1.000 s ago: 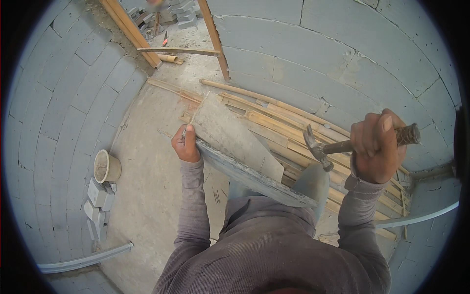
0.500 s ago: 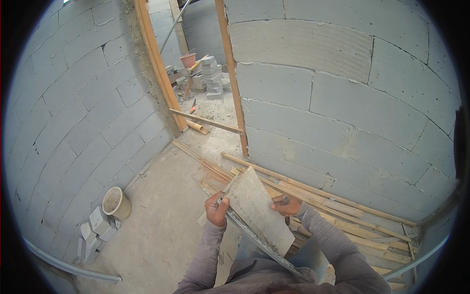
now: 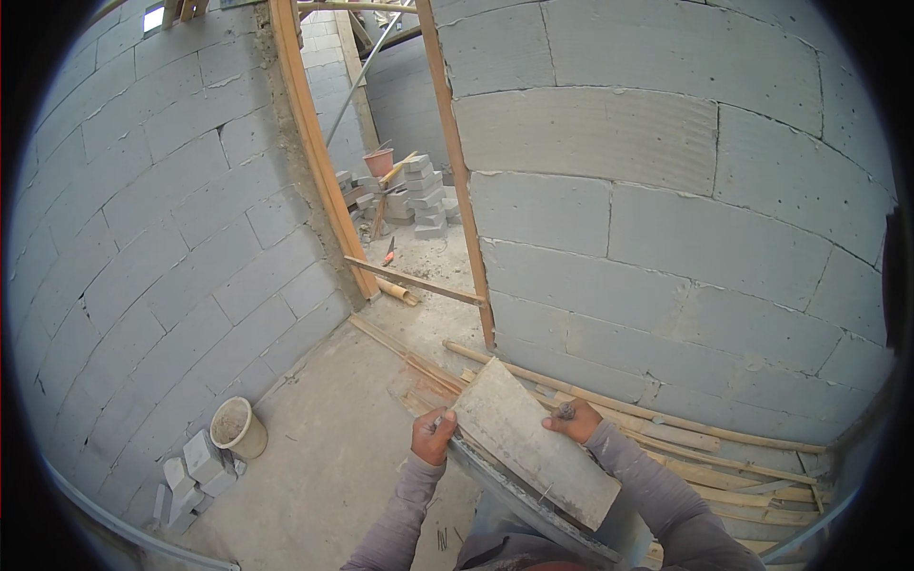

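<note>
A flat, rectangular pale grey board [image 3: 533, 443] lies tilted in front of my body, its face smeared with dried mortar. Its left edge is beside my left hand [image 3: 433, 437], which is closed, thumb on top, around the edge. My right hand [image 3: 574, 421] is closed at the right edge of the board. Something dark and rounded shows at its fist; I cannot make out what it is. Beneath the board runs a longer grey, mortar-crusted piece [image 3: 509, 495], slanting down toward my waist and partly hidden.
Bamboo and wood strips [image 3: 685, 447] lie along the right block wall [image 3: 666, 228]. A low wooden bar [image 3: 414, 282] crosses the doorway ahead; beyond it stand stacked blocks [image 3: 424, 195] and a reddish bucket [image 3: 379, 162]. At left are a whitish bucket [image 3: 249, 440] and loose block pieces [image 3: 205, 457].
The view has tipped upward, so walls and doorway sit lower in the picture. The board has shifted slightly right and down relative to my hands; both hands remain closed at its edges.
</note>
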Tool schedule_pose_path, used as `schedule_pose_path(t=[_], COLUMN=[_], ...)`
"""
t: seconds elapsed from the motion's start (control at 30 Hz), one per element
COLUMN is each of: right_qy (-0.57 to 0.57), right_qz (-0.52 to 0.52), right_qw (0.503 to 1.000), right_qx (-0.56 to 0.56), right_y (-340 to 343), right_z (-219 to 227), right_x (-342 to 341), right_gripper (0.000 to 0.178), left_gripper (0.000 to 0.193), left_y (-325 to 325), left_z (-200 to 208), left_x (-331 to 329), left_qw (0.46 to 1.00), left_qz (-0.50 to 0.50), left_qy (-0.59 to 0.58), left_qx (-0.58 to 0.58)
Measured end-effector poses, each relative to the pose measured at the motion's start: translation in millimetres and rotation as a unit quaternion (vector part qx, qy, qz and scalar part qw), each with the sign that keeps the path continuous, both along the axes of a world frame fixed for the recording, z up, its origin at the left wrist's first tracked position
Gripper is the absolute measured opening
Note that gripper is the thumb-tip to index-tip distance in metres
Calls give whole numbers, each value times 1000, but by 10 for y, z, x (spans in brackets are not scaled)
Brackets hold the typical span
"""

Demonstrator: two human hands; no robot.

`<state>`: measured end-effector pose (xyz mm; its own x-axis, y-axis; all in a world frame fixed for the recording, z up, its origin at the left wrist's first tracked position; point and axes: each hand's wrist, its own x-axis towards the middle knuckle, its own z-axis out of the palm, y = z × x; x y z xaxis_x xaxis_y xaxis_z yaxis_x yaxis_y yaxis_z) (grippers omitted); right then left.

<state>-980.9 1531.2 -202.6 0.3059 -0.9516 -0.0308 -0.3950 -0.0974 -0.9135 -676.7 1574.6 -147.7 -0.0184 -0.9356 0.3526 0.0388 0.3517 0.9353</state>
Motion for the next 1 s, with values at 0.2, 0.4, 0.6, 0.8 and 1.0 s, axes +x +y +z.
schedule_pose_path(t=[0.2,0.4,0.6,0.8,1.0], right_qy=[-54,-18,145,164,117], right_qz=[-33,-235,-284,-404,-422], right_qw=[998,969,939,879,891], right_qx=[5,-74,-129,-191,-121], right_y=[-60,-221,-111,399,1363], right_z=[-123,-106,-399,-804,-1007], right_x=[-13,-471,-1249,-2053,-2181], right_gripper=[34,34,29,23,34], left_gripper=[46,47,44,30,18], left_y=[-49,161,226,90,-153], left_z=[-17,-61,-466,-382,-534], left_x=[-69,154,519,535,549], left_qw=[998,994,984,995,979], left_qz=[50,100,135,47,55], left_qy=[-11,22,113,39,151], left_qx=[28,36,13,74,128])
